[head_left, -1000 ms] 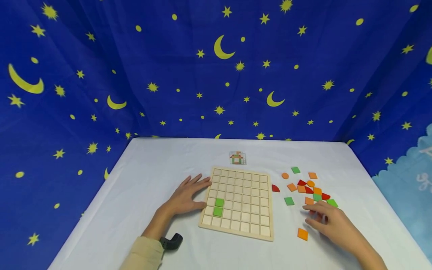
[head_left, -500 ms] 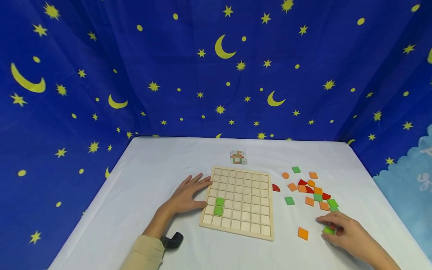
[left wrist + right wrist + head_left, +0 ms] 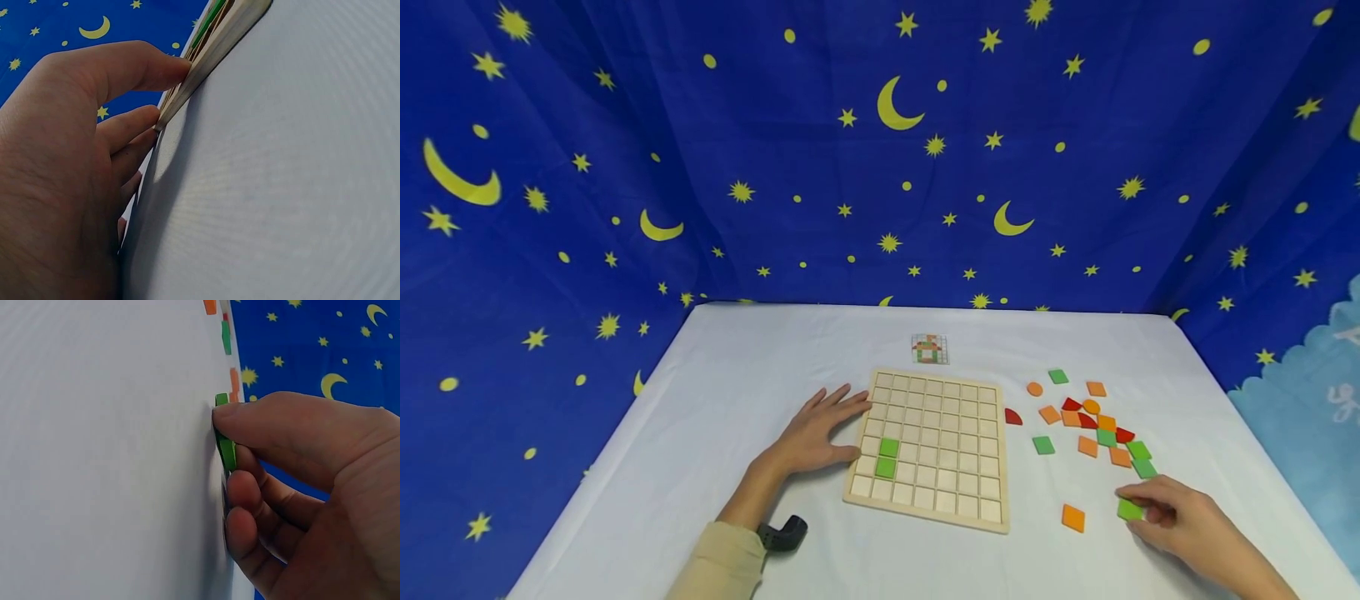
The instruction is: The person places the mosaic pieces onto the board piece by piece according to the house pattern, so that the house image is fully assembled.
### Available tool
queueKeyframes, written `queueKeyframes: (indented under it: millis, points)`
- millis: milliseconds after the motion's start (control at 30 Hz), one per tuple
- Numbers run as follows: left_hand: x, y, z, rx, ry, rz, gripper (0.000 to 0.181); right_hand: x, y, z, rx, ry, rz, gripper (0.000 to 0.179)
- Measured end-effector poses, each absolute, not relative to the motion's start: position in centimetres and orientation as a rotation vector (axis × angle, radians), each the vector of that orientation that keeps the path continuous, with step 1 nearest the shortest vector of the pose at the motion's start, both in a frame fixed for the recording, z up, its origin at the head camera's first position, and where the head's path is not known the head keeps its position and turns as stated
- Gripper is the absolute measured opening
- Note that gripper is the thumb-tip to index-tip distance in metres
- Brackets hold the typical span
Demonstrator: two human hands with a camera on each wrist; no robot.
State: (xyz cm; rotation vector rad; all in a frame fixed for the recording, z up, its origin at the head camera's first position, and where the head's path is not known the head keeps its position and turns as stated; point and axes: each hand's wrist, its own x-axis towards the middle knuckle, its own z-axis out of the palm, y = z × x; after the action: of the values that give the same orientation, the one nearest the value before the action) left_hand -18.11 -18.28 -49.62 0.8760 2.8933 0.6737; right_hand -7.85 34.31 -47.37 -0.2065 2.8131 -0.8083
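My right hand (image 3: 1183, 521) pinches a light green square tile (image 3: 1129, 509) between thumb and fingers, close above the white cloth; the tile (image 3: 225, 447) shows edge-on in the right wrist view. With fingers spread, my left hand (image 3: 812, 437) touches the left edge of a wooden grid board (image 3: 936, 523). In the left wrist view the thumb and fingertips of that hand (image 3: 81, 125) meet the rim of the board (image 3: 215, 53). Two green tiles (image 3: 887, 458) lie in cells of one column near the board's lower left.
Right of the board several loose pieces lie scattered, among them an orange square (image 3: 1072, 517), a red quarter-round (image 3: 1013, 417) and a green square (image 3: 1043, 445). Behind the board lies a small pattern card (image 3: 929, 349). A blue starry curtain (image 3: 820, 150) borders the table.
My right hand has moved away from the pile toward the lower right and now pinches a green tile. The left hand stays at the board's edge.
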Motion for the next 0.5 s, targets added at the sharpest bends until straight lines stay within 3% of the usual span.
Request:
queueKeyframes:
  millis: [500]
  points:
    - [-18.1,-18.2,-49.8,0.851,2.894,0.702,0.076,-9.3,31.0,-46.5,-0.343,2.897,-0.881,0.032]
